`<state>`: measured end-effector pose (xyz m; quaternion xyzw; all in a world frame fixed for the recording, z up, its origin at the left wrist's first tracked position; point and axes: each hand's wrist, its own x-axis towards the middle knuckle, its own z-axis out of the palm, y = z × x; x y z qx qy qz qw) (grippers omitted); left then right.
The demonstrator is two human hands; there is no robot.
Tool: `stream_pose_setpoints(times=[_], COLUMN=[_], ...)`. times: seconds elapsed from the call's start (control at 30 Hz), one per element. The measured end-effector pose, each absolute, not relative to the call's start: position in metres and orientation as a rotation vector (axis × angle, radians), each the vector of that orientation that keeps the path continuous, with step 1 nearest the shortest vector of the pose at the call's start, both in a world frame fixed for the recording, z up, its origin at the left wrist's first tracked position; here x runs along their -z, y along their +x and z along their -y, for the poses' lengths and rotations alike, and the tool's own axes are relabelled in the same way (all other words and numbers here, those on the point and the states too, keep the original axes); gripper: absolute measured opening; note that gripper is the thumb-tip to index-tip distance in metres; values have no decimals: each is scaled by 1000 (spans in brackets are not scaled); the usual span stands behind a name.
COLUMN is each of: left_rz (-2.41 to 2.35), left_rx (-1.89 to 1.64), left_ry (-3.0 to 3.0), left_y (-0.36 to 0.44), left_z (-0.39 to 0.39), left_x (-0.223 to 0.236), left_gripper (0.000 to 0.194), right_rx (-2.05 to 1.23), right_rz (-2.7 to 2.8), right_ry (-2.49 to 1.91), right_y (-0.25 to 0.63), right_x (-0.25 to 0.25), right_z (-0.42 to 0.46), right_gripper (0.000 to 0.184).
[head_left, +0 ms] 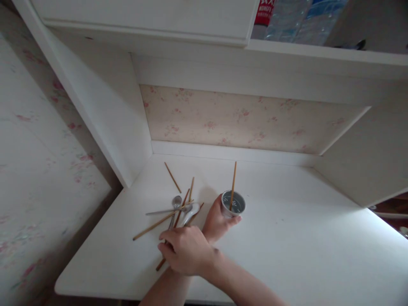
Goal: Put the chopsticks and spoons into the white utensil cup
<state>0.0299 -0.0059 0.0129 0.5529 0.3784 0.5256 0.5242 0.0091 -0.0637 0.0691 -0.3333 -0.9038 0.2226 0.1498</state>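
My arms are crossed over a white desk (287, 246). My left hand (218, 223) reaches under to the right and is closed round a small metal holder (233, 204) with a perforated bottom. One wooden chopstick (233, 180) stands in it. My right hand (188, 250) lies over my left forearm, fingers curled down on a pile of chopsticks (159, 222) and metal spoons (176, 204). A chopstick end (160, 264) sticks out below this hand. Another chopstick (172, 177) lies apart, farther back.
The desk sits in a white alcove with floral wallpaper (242, 119) behind it and side panels at left and right. A shelf above holds water bottles (293, 17). The desk's front edge runs near the bottom.
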Motion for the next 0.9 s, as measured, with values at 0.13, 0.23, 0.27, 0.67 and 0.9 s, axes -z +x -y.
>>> stream_pose_setpoints(times=[0.13,0.23,0.27,0.67,0.9], left_rz=[-898,-931,-939,-960,-967], left_rx=[-1262,-1224,-1205,-1199,-1193], left_ry=[1293,1298,1297,1288,1290], left_y=[29,29,29,30,30], left_z=[4,-2,-3,-6,-8], left_x=[-7,0,1,15,18], left_gripper=[65,72,73,78,83], right_rx=[-453,-384,-372,-423,-570], right_rz=[2747,2693,2663,2412,2367], right_ry=[-1025,-1226,-1294,-1790,-1824], right_y=[-29,-52,-59,-98,-97], right_x=[-64,-66,-67,-35,-37], right_z=[36,-4,-19,-112,-110], right_gripper=[33,30,29,33,31])
